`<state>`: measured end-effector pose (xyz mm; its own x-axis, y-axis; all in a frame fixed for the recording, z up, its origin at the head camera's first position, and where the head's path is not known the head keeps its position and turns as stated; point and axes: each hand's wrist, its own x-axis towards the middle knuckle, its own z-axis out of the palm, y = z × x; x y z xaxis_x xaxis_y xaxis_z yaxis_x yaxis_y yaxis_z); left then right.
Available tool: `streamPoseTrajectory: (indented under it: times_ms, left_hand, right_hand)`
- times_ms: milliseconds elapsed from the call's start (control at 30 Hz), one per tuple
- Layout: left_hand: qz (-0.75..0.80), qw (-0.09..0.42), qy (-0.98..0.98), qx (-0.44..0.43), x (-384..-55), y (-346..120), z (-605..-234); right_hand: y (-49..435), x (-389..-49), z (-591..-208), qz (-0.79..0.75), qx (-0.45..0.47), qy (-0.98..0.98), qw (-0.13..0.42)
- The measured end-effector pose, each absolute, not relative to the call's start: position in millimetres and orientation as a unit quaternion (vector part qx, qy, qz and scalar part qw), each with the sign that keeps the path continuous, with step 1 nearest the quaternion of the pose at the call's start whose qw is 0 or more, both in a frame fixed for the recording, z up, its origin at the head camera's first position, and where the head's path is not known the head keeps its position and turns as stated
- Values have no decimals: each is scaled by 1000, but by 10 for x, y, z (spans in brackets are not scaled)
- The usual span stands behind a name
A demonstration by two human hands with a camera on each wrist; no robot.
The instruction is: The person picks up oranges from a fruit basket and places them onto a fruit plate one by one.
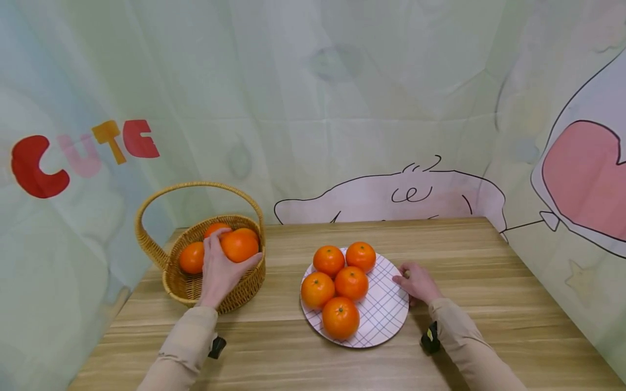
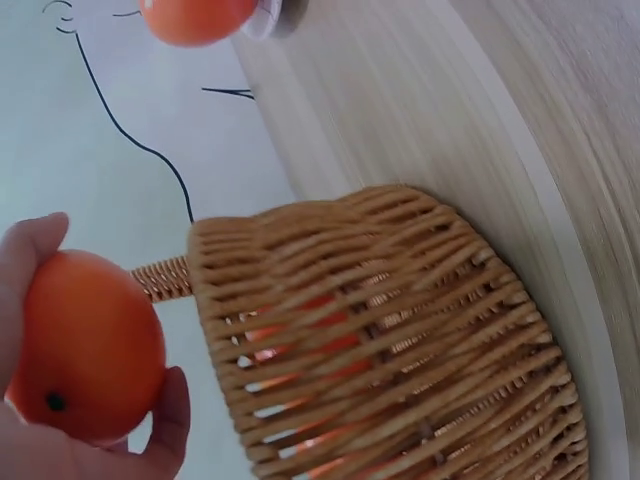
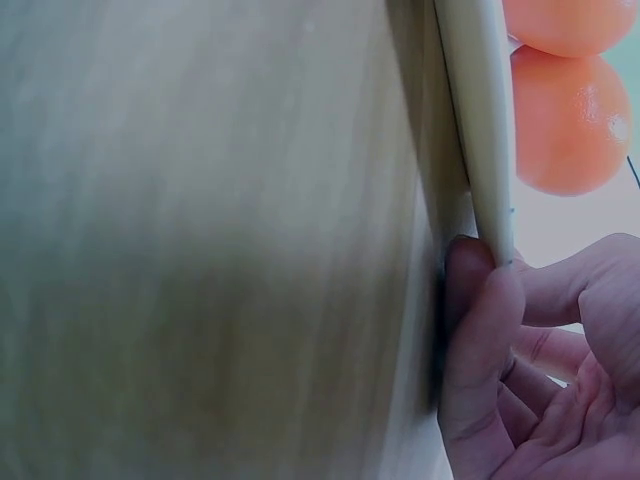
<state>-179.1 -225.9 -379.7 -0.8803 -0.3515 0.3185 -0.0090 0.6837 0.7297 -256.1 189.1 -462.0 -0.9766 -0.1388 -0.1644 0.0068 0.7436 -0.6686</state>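
My left hand point(image 1: 223, 271) grips an orange point(image 1: 240, 245) at the mouth of the wicker basket point(image 1: 244, 291), thumb on one side and fingers on the other. The left wrist view shows that orange point(image 2: 90, 345) between thumb and fingers, beside the basket's woven wall point(image 2: 400, 330). More oranges point(image 1: 192, 257) lie inside the basket, partly covered by the hand. My right hand point(image 1: 418, 282) pinches the right rim of a round white checked plate point(image 1: 383, 312). In the right wrist view its fingers point(image 3: 480, 350) reach under the rim. Several oranges point(image 1: 340, 318) sit on the plate's left half.
Both basket and plate stand on a wood-grain table point(image 1: 288, 358). The basket's tall arched handle point(image 1: 200, 184) rises over its opening. A printed curtain point(image 1: 293, 108) hangs behind the table and along its sides. Bare tabletop lies between basket and plate.
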Motion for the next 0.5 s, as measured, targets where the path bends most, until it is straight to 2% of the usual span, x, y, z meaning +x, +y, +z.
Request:
streamPoseTrajectory:
  times_ms: [300,500]
  left_hand:
    - [-415,240,-876,54,-1754,-2143,-3785]
    - [-411,230,-882,9,-1742,-2096,-3767]
  right_hand:
    - [1890,-2552,-4617,-353,-32,929,104]
    - [1889,-2548,-4608,-352,-34,930,103]
